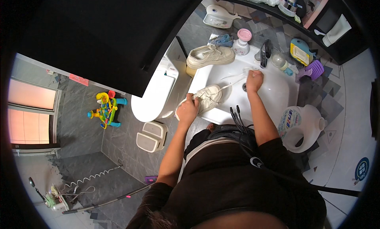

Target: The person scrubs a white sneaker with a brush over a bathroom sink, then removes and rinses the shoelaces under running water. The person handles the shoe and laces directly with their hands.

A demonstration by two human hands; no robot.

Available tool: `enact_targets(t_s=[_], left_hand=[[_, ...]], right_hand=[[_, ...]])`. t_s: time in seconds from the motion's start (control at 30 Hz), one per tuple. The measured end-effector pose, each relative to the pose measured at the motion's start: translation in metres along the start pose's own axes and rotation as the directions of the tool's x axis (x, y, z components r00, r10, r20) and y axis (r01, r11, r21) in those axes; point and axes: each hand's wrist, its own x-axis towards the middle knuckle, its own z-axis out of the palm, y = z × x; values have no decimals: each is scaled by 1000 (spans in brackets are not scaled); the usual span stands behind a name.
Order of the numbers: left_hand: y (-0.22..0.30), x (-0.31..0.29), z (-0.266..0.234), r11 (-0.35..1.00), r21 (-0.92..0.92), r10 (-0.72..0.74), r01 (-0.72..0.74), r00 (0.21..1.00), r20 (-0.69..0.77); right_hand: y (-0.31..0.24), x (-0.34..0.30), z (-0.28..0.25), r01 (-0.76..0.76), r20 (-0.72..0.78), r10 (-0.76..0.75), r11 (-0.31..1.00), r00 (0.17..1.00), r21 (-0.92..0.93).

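Note:
A cream lace-up sneaker (209, 99) is over the front left edge of the white sink (273, 104), its toe or heel end partly covered by my left hand (187, 109), which grips it. From the sneaker a pale shoelace (232, 83) stretches across the basin to my right hand (255, 81). That hand is a closed fist near the faucet (265, 54), with the lace's far part in it. The matching sneaker (209, 56) rests on the sink's back left corner, its lace still threaded.
A pink-topped pump bottle (242, 43) and a baby bottle (279, 62) stand behind the basin. To the right is a large white jug (303, 128). The toilet (154, 96) and a step stool (152, 136) are at the left. A black cabinet (99, 35) overhangs.

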Motion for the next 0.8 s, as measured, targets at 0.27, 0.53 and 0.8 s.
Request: enact_targets(t_s=[0.27, 0.53, 0.8], left_hand=[[5, -2, -6, 1000, 13, 13, -13, 1000, 19], [10, -6, -12, 999, 25, 40, -40, 999, 6], [7, -7, -4, 997, -5, 71, -71, 996, -53]], right_hand=[[1, -32, -10, 223, 192, -186, 956, 964, -192], [-82, -108, -18, 493, 751, -532, 810, 391, 318], [-84, -115, -12, 512, 778, -549, 783, 304, 353]])
